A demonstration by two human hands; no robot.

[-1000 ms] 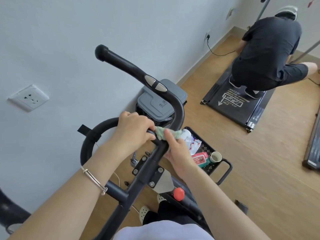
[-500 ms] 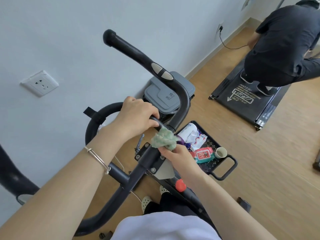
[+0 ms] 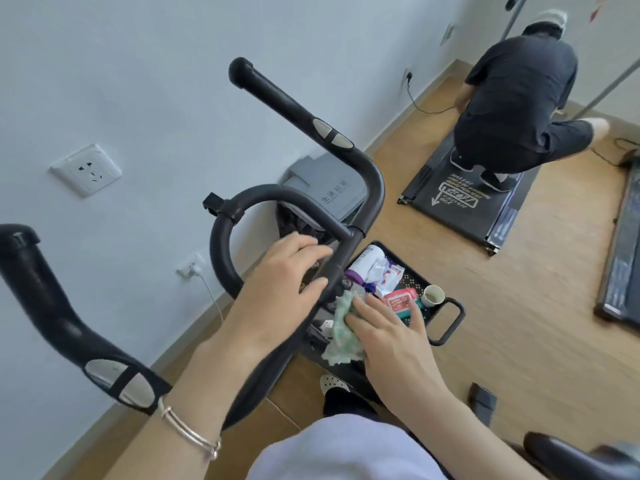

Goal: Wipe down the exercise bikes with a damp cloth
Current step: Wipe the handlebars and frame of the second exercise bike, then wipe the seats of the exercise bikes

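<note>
Pressing the green cloth (image 3: 341, 336) against the post (image 3: 266, 372) of the exercise bike (image 3: 372, 188) with straight fingers (image 3: 377, 306), our right hand (image 3: 391, 330) sits lower than the handlebar joint (image 3: 353, 233) it wiped before, while our left hand (image 3: 287, 271) has left the loop bar (image 3: 221, 244) and clasps the post. Just beyond, a black tray (image 3: 450, 320) holds a bottle (image 3: 365, 265), a wipes pack (image 3: 401, 301) and a cup (image 3: 433, 295); on the wooden floor (image 3: 519, 323) another person (image 3: 519, 98) crouches on a treadmill (image 3: 460, 206).
</note>
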